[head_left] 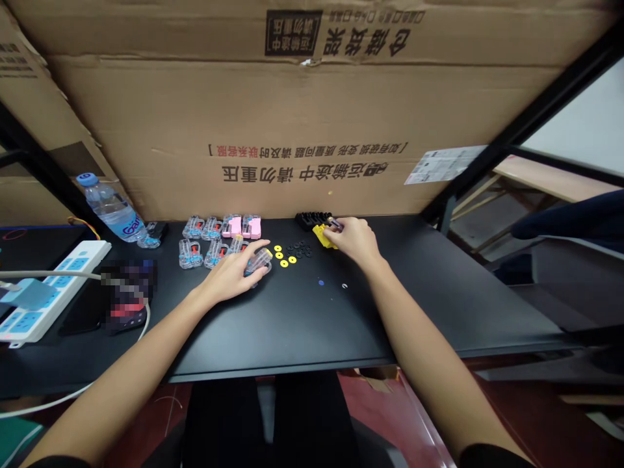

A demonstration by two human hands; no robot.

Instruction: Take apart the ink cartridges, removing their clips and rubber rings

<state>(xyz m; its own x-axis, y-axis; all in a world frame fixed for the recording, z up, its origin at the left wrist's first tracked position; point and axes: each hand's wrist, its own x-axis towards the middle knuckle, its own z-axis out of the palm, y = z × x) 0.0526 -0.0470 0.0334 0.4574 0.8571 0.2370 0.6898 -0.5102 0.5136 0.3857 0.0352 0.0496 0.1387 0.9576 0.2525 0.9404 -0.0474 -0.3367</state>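
My left hand [233, 273] is closed around a small clear plastic case [258, 261] with a yellow tip, resting at table height. At the back of the table, my right hand [355, 239] pinches a short dark rod-like piece [335, 223]. Just under those fingers is a yellow plastic piece [324, 236]; whether they grip it too, I cannot tell. A black slotted holder [312, 220] stands behind it. Between my hands lie several yellow discs [284, 264] and black rings [299, 253]. Several clear cases with blue and red parts [190, 254] sit left of my left hand, beside two pink-and-clear ones [252, 227].
Cardboard [312, 117] walls off the back of the black table [292, 325]. To the left are a water bottle [114, 209], a white power strip [53, 292] and a cable [146, 318]. A blue bit [321, 283] and a small whitish ring [344, 286] lie in front.
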